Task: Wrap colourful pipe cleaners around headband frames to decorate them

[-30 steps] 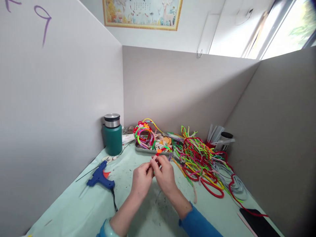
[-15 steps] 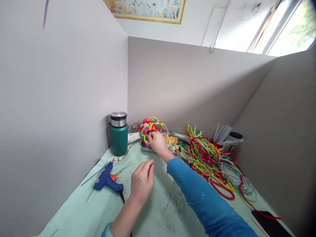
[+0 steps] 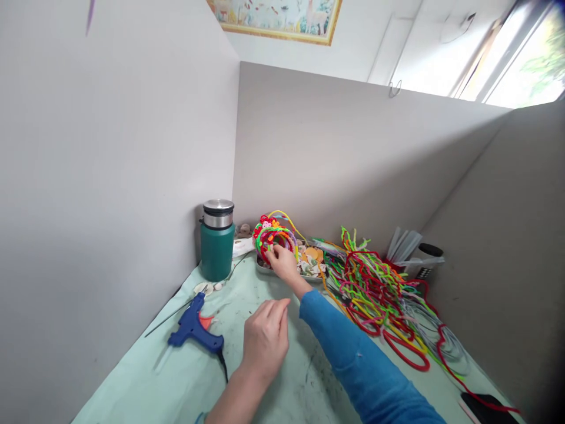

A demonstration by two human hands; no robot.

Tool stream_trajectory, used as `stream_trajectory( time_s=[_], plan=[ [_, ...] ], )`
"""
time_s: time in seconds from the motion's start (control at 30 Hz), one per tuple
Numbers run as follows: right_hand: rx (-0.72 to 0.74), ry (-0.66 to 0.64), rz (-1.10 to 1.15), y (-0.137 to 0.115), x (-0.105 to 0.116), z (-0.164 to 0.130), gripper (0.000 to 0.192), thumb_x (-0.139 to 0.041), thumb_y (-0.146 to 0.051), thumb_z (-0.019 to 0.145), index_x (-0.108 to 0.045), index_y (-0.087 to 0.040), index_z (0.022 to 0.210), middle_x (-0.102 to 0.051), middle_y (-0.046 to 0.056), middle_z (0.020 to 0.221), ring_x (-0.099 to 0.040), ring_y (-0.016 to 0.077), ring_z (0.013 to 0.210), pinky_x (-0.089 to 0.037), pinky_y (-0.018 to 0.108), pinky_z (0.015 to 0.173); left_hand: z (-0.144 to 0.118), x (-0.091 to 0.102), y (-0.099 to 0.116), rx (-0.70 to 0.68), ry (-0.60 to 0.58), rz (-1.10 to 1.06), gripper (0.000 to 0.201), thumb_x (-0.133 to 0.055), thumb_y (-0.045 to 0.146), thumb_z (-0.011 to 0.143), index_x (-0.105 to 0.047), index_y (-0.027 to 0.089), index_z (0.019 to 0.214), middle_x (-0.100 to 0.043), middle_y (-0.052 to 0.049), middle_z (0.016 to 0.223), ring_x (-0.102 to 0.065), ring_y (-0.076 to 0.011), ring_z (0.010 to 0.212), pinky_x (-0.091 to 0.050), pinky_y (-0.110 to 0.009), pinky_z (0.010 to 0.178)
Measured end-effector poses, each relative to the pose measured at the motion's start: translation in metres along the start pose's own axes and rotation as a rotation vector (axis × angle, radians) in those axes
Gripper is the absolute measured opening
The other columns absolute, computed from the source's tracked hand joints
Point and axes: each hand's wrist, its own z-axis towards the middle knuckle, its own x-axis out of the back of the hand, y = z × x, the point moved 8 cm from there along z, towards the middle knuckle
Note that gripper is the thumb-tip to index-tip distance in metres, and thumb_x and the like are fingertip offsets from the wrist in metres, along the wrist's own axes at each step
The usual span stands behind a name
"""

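Observation:
My right hand (image 3: 285, 264) reaches to the back of the table. Its fingertips are pinched at the lower edge of a bundle of colourful pipe-cleaner rings (image 3: 260, 242) with small flower shapes on it. The bundle rests on a shallow metal tray (image 3: 315, 278) holding flat pale and orange pieces (image 3: 312, 254). Closer to me, my left hand (image 3: 266, 338) hovers over the cloth, its fingers pressed together with the thumb; whatever is in them, if anything, is hidden. A blue hot glue gun (image 3: 196, 327) with an orange trigger lies left of it.
A green bottle (image 3: 217, 250) stands at the back left. Tangled pipe cleaners (image 3: 371, 282) spread along the right, with a cup of white sticks (image 3: 404, 244) behind and a dark phone-like slab (image 3: 488, 409) at front right. Grey partitions (image 3: 318, 147) enclose the table on three sides.
My right hand has drawn slightly lower at the ring bundle, whose rings now show a rounder opening. My left hand has shifted a little right and down. The view has tilted slightly.

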Motion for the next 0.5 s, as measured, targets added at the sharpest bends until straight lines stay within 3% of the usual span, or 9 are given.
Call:
stream_trajectory(
  time_s=[0.1,0.2,0.37,0.5],
  plan=[
    [-0.019,0.054,0.264,0.011,0.006,-0.001,0.029,-0.039,-0.038,0.082,-0.056,-0.016,0.075,-0.055,-0.001,0.062,-0.049,0.0122,0.057,-0.034,0.021,0.053,0.0,0.0,0.001,-0.016,-0.002,-0.003,0.028,-0.037,0.013,0.085,-0.06,0.019,0.099,-0.065,-0.007,0.082,-0.06,-0.0174,0.078,-0.049,-0.029,0.068],
    [-0.035,0.04,0.347,0.01,0.004,0.005,0.026,-0.047,-0.039,0.076,-0.057,-0.015,0.079,-0.057,-0.002,0.065,-0.05,0.0121,0.058,-0.036,0.021,0.054,-0.001,-0.001,0.001,-0.015,-0.007,-0.004,0.028,-0.037,0.013,0.085,-0.06,0.019,0.099,-0.065,-0.007,0.082,-0.06,-0.0178,0.078,-0.049,-0.03,0.068],
    [-0.094,-0.003,0.236,-0.003,-0.013,0.02,0.023,-0.055,-0.037,0.073,-0.06,-0.014,0.079,-0.064,0.004,0.073,-0.057,0.016,0.066,-0.039,0.023,0.059,-0.001,-0.004,0.0,-0.011,-0.02,-0.009,0.027,-0.038,0.012,0.084,-0.06,0.019,0.097,-0.064,-0.007,0.081,-0.06,-0.0184,0.077,-0.048,-0.03,0.067],
    [-0.156,-0.026,-0.025,-0.011,-0.027,0.02,0.033,-0.059,-0.043,0.072,-0.059,-0.014,0.088,-0.066,0.01,0.079,-0.061,0.0214,0.075,-0.039,0.026,0.063,-0.001,-0.005,0.0,-0.018,-0.028,-0.005,0.026,-0.039,0.011,0.084,-0.06,0.018,0.097,-0.064,-0.007,0.08,-0.06,-0.0183,0.076,-0.048,-0.03,0.066]
  ],
)
